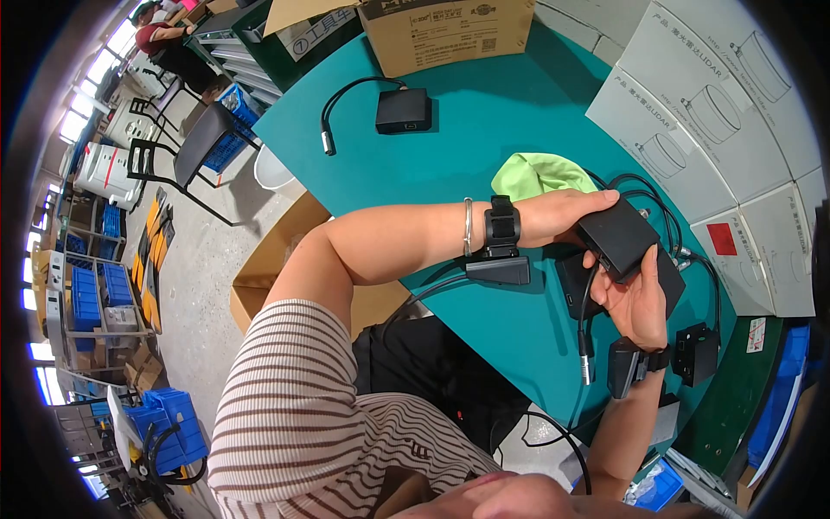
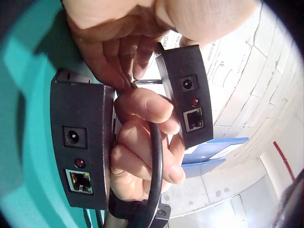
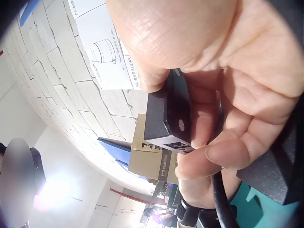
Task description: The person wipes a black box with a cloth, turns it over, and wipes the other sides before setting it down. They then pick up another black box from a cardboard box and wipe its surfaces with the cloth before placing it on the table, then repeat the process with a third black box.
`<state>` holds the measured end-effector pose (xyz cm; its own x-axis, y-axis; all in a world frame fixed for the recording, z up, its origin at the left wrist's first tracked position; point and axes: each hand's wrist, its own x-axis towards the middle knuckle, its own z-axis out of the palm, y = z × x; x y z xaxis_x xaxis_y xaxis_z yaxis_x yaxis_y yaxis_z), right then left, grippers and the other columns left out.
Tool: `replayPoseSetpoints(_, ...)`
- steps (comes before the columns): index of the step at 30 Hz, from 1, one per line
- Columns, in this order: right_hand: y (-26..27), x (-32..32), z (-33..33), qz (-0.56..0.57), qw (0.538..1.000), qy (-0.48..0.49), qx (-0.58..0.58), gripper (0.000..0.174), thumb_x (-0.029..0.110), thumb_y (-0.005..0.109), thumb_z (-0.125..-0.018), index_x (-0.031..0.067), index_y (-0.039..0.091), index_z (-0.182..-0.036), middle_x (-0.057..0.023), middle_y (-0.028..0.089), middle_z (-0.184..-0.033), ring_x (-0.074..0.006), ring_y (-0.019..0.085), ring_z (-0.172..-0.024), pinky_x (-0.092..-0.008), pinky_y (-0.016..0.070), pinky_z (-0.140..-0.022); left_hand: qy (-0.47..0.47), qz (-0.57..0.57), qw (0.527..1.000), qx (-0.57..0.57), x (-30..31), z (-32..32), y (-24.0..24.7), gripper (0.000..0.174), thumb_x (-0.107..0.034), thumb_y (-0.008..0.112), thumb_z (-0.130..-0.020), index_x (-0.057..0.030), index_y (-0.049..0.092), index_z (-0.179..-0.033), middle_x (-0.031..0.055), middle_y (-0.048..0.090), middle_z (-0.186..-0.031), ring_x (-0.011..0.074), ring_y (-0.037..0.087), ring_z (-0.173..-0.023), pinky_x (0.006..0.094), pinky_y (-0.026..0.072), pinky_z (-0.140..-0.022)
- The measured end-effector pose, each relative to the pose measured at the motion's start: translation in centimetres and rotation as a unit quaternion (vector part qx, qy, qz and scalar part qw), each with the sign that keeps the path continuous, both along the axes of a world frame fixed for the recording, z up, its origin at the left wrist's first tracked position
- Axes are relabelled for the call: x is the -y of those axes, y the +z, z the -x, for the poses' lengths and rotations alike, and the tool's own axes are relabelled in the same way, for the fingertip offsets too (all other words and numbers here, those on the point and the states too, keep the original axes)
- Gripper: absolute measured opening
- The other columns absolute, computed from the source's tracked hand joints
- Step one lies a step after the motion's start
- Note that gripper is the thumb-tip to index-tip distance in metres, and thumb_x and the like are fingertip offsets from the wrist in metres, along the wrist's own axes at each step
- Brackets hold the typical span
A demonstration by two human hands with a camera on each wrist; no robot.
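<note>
Both hands hold a small black connector box [image 1: 618,235], tilted above the table. My left hand [image 1: 558,216] has its thumb along the box's top edge. From the near side, my right hand [image 1: 638,298] grips the same box, its thumb along the edge. In the left wrist view, the held box [image 2: 187,97] shows a round power jack, a red light and an Ethernet port. A black cable [image 2: 156,166] passes over the fingers there. Below lies a second, similar black box [image 2: 80,147], partly hidden by the held one in the head view.
Another black box [image 1: 404,111] with a short cable lies farther back on the green table [image 1: 346,173]. A lime-green cloth [image 1: 536,173] and several cables [image 1: 661,208] lie beyond the hands. White LIDAR cartons [image 1: 718,130] stand at the right, a cardboard box [image 1: 450,39] at the back.
</note>
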<state>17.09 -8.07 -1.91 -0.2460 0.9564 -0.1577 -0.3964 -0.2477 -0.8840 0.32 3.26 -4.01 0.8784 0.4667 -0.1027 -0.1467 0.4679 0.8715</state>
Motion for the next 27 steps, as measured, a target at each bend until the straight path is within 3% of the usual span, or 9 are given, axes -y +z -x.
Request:
replayPoseSetpoints(11, -0.03, 0.03, -0.01, -0.003, 1.0, 0.0, -0.001, 0.06, 0.049, 0.017, -0.102, 0.0022, 0.045, -0.127, -0.0144, 0.059, -0.101, -0.0151, 0.051, -0.066, -0.0267, 0.0431, -0.063, -0.009, -0.004, 1.0, 0.014, -0.03, -0.02, -0.04, 0.056, -0.053, 0.037, -0.098, -0.0022, 0.058, -0.109, 0.004, 0.063, -0.093, 0.0119, 0.057, -0.065, 0.0281, 0.0487, -0.074)
replayPoseSetpoints(19, -0.09, 0.0, -0.1, -0.002, 1.0, 0.001, 0.0, 0.06, 0.049, 0.018, -0.102, 0.0007, 0.046, -0.126, -0.0149, 0.059, -0.101, -0.0161, 0.05, -0.066, -0.028, 0.0439, -0.064, 0.0, 0.002, 1.0, -0.004, -0.02, 0.06, -0.07, 0.058, -0.053, 0.039, -0.098, -0.0011, 0.058, -0.113, 0.0046, 0.062, -0.102, 0.0131, 0.058, -0.087, 0.0301, 0.0452, -0.088)
replayPoseSetpoints(27, 0.3, 0.08, 0.5, 0.008, 1.0, -0.024, 0.004, 0.062, 0.05, 0.019, -0.102, 0.0004, 0.052, -0.118, -0.0153, 0.058, -0.098, -0.0142, 0.049, -0.063, -0.0251, 0.0424, -0.06, -0.013, -0.002, 1.0, -0.004, -0.19, 0.12, -0.24, 0.059, -0.055, 0.039, -0.097, -0.0017, 0.059, -0.113, 0.005, 0.062, -0.103, 0.0138, 0.058, -0.091, 0.0311, 0.0443, -0.09)
